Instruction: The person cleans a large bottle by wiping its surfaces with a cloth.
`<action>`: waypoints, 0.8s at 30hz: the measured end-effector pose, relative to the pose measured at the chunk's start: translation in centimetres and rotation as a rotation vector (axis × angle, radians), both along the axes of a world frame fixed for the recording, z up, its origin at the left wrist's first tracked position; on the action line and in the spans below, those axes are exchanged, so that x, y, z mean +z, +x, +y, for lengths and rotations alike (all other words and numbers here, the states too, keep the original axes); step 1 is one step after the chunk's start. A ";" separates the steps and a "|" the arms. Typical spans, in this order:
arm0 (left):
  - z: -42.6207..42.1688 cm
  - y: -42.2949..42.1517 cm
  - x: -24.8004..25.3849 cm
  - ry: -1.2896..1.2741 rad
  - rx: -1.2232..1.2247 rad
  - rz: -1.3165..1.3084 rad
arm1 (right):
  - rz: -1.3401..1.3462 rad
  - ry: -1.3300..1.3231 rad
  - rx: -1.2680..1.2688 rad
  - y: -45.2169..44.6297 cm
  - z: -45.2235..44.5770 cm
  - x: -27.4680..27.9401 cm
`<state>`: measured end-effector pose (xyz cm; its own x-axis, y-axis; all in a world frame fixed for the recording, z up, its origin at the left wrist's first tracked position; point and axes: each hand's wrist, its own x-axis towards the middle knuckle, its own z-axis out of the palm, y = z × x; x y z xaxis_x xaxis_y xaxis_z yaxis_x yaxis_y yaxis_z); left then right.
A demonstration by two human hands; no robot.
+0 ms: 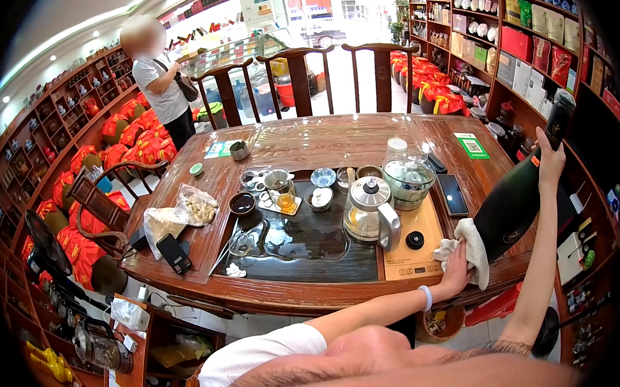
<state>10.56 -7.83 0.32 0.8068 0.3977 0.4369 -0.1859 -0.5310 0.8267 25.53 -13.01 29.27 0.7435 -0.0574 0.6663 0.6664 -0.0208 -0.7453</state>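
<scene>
A large dark green bottle (pixel 509 207) lies tilted over the right end of the wooden table (pixel 306 141), its neck pointing up to the right. My right hand (pixel 551 160) is wrapped round the neck, just below the dark cap. Against the bottle's base, my left hand (pixel 457 268) presses a white cloth (pixel 472 247). Left of the cloth are a small black lid (pixel 415 240) and a glass kettle (pixel 369 210) with a white handle. A phone (pixel 453 195) lies on the table behind the cloth.
A black tea tray (pixel 307 242) holds cups and a small glass pitcher. Plastic bags (pixel 175 218) and a black device (pixel 174 254) sit at the left. Chairs (pixel 298 84) line the far side. Another person (pixel 164 91) stands at the back left. Shelves (pixel 534 58) rise at the right.
</scene>
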 end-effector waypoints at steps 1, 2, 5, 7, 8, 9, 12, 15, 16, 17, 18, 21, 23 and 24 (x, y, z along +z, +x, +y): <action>0.0 0.1 -0.1 -0.005 -0.002 -0.004 | -0.001 0.001 0.000 -0.1 0.0 0.0; 0.0 0.1 -0.1 -0.011 -0.005 -0.008 | 0.007 -0.006 -0.003 -0.3 0.0 0.1; -0.1 0.1 -0.1 -0.007 0.006 -0.007 | 0.003 -0.011 -0.007 0.1 -0.1 0.0; 0.0 0.0 0.1 -0.011 0.009 -0.005 | -0.029 -0.011 -0.014 0.5 -0.1 -0.2; 0.0 -0.2 0.3 -0.015 0.010 0.000 | -0.048 -0.012 -0.023 0.4 0.0 -0.2; 0.1 -0.3 0.5 -0.022 -0.001 0.001 | -0.040 0.003 -0.027 0.3 0.1 -0.1; -0.1 -0.2 0.4 -0.014 -0.024 0.034 | 0.003 -0.004 -0.006 -0.8 0.1 0.3; 0.1 -0.1 0.2 0.022 0.012 0.005 | -0.022 0.012 -0.008 -0.6 0.3 0.2; 0.1 -0.1 0.2 0.022 0.003 0.007 | -0.025 0.019 0.000 -0.3 0.3 0.1; 0.1 -0.2 0.2 0.031 0.000 0.003 | -0.017 0.021 -0.007 -0.3 0.3 0.0; 0.2 -0.3 0.3 0.040 -0.004 -0.001 | -0.016 0.000 -0.044 -0.4 0.3 0.1; 0.2 -0.3 0.5 0.014 -0.042 0.040 | -0.029 0.023 -0.005 -0.4 0.3 0.1; 0.2 -0.4 0.6 0.023 -0.040 0.053 | -0.029 0.017 -0.015 -0.5 0.2 0.1; 0.2 -0.5 0.7 0.021 -0.042 0.056 | -0.033 0.013 -0.017 -0.4 0.2 0.1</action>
